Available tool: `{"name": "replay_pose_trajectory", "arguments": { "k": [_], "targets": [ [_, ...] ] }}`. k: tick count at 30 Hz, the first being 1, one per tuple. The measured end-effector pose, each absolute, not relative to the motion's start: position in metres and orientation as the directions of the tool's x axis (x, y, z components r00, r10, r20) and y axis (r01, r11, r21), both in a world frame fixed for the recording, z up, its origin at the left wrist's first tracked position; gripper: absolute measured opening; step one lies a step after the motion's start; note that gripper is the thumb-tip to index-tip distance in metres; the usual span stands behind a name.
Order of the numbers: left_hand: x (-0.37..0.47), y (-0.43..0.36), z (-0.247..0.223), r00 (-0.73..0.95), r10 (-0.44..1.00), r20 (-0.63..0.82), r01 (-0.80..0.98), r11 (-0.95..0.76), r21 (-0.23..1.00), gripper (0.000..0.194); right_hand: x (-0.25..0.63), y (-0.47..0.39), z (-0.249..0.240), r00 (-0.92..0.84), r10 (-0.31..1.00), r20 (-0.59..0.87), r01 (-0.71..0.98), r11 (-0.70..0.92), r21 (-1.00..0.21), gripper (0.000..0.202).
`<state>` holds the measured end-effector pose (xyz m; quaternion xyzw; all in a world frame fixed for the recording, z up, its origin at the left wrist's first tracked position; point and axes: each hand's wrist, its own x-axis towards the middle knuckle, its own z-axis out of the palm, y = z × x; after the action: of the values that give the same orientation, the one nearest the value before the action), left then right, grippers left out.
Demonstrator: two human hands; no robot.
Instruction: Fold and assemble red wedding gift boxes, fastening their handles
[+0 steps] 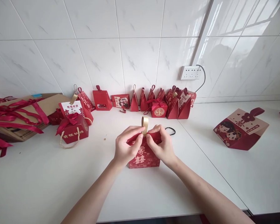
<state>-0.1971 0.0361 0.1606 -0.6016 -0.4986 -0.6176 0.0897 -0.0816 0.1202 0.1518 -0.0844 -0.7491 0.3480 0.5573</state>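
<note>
A red gift box [144, 159] with pale characters stands on the white table in front of me. From its top edge rises a gold ribbon loop [145, 122]. My left hand [128, 143] pinches the top of the box at the left of the loop's base, thumb in front. On the other side of the loop, my right hand [161, 143] grips the same top edge between thumb and fingers. The fingers cover most of the upper edge of the box.
Several red gift boxes [102, 99] line the tiled wall. A dark red box [76, 127] with a rope handle and a cardboard box [43, 110] with ribbons are left. A beige-and-red box [242, 130] sits right. A black loop [174, 130] lies behind my right hand.
</note>
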Motion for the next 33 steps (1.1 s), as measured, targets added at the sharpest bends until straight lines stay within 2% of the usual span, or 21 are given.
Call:
{"name": "replay_pose_trajectory", "arguments": {
  "k": [24, 33],
  "targets": [
    [-0.1997, 0.0344, 0.1594, -0.21, 0.492, 0.845, 0.696, -0.532, 0.483, 0.028, -0.0815, 0.1195, 0.1517, -0.395, 0.557, 0.73, -0.269, 0.69, -0.672, 0.008],
    [-0.1997, 0.0342, 0.1596, -0.196, 0.486, 0.852, 0.697, -0.542, 0.47, 0.025, -0.0799, 0.1199, 0.1532, -0.397, 0.539, 0.743, -0.304, 0.687, -0.66, 0.009]
  ]
}}
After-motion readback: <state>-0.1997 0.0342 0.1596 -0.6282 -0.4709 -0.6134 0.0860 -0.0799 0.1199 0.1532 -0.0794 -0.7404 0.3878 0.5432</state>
